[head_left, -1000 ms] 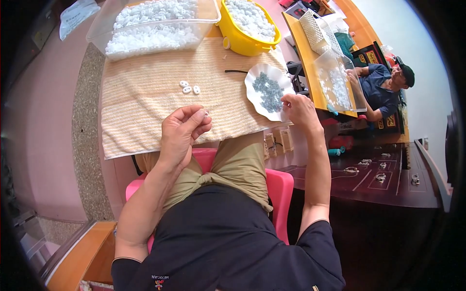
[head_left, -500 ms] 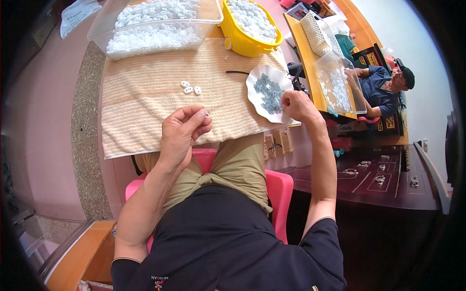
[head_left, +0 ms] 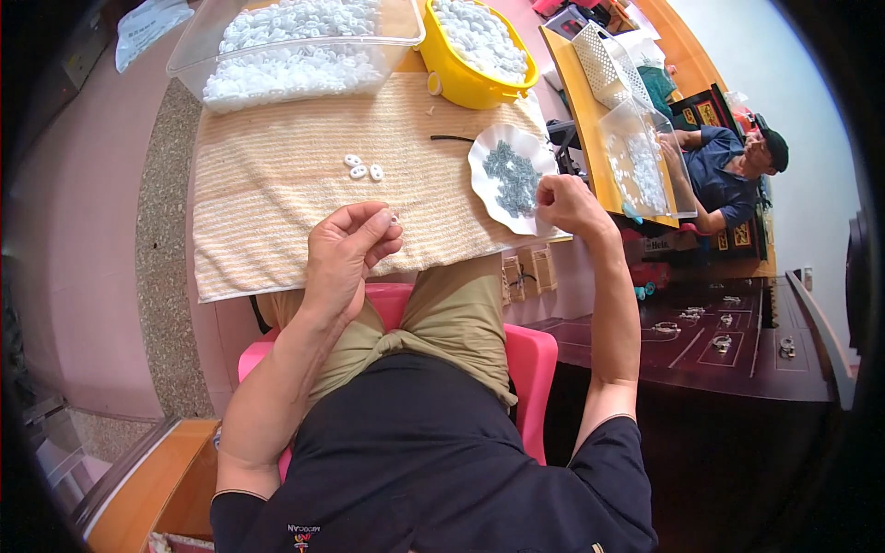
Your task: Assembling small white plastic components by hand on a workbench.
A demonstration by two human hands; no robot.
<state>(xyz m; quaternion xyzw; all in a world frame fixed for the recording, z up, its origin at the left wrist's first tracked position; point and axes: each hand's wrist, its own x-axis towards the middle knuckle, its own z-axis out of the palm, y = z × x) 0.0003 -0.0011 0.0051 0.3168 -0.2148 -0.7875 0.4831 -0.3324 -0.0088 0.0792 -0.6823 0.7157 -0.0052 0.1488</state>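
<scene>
My left hand (head_left: 346,249) is over the near part of the towel, pinching a small white plastic piece (head_left: 395,220) between thumb and fingers. Beyond it, three white oval pieces (head_left: 358,172) with holes lie close together on the striped towel (head_left: 267,212). At the right, my right hand (head_left: 573,205) hovers by the right rim of a white scalloped plate (head_left: 477,184). Its fingers are drawn together, and whatever may be between them is hidden. Many tiny grey-blue parts (head_left: 513,175) are spread in that plate.
A clear bin (head_left: 396,69) of white pieces and a yellow tub (head_left: 452,78) of similar pieces stand at the far side. A dark thin stick (head_left: 452,138) lies left of the plate. At the right, another person (head_left: 728,166) sits at a wooden table (head_left: 599,138).
Almost nothing differs. Both my hands keep their places, while the other person's arm at the right has shifted slightly.
</scene>
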